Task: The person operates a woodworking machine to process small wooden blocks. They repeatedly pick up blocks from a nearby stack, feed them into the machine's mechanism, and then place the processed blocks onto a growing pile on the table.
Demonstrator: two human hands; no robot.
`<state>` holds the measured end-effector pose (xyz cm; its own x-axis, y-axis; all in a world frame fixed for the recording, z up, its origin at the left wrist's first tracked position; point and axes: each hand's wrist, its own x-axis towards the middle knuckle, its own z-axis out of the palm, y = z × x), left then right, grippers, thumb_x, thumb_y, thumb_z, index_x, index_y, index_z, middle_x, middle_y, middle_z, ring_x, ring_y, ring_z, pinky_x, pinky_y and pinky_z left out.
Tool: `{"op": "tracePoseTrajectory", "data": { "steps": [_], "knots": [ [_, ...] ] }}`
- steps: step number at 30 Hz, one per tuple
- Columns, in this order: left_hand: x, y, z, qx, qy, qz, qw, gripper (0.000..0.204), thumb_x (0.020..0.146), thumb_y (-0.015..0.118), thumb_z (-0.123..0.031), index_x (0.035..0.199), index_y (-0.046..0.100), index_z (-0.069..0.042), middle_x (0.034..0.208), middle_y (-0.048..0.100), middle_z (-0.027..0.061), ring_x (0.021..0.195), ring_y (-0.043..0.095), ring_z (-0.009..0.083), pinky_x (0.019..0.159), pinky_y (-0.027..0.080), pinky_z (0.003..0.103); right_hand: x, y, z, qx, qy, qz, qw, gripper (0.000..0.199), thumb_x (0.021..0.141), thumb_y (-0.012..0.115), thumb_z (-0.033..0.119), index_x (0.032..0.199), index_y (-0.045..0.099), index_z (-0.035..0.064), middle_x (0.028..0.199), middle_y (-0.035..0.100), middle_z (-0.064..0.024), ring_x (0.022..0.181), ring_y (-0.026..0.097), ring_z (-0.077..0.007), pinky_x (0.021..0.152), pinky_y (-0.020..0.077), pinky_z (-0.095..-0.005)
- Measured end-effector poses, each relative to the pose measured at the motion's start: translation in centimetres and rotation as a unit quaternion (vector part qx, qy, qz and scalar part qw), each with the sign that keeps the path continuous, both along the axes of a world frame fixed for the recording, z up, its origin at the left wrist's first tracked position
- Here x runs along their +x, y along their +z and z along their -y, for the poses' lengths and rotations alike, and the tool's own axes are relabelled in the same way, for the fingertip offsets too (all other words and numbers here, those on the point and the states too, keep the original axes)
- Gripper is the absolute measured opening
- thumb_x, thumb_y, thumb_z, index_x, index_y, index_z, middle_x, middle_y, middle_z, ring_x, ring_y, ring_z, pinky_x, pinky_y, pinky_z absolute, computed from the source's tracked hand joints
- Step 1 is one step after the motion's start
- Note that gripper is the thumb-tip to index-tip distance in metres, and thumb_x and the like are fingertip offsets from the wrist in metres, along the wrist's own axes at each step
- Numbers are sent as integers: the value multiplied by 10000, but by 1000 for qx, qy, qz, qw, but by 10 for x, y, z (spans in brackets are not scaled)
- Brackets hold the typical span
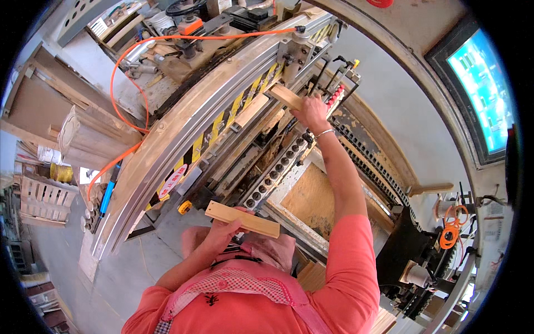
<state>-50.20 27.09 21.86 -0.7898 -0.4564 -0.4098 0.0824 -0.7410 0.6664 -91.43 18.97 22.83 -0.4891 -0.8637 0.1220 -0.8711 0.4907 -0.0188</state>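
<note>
My left hand (225, 229) grips a short flat wooden strip (242, 219) close to my chest, held level. My right hand (310, 113) is stretched far out and holds a second wooden strip (285, 96) against the long metal rail (222, 100) of a drilling machine, beside the black and yellow striped guard (236, 106). A bracelet sits on my right wrist. Below my right arm runs a row of round drill sockets (273, 173) on the machine bed.
An orange hose (114, 83) loops over the machine's top. A lit screen (483, 94) hangs at the right. A chipboard panel (311, 200) lies under my right arm. Wooden pallets (41, 199) and stacked boards stand at the left. Coiled orange cable (449, 234) hangs lower right.
</note>
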Motion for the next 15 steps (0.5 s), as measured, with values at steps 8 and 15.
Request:
{"op": "tracePoseTrajectory", "data": {
  "steps": [8,15],
  "knots": [
    [-5,10,0,14,-20,8,1000,430,859,622,-218,1222,464,-51,1209,546,145,1043,559,204,810,484,314,-1,-1,1,5,-7,12,1000,506,705,672,520,862,662,39,838,668,-116,955,567,-283,744,509,-377],
    [-4,4,-1,-3,-26,1,1000,429,859,622,-221,1222,466,-53,1212,546,151,1042,560,201,803,486,315,-4,3,11,19,19,11,1000,510,695,677,520,800,663,21,795,661,-122,883,599,-282,715,510,-382]
  ]
}}
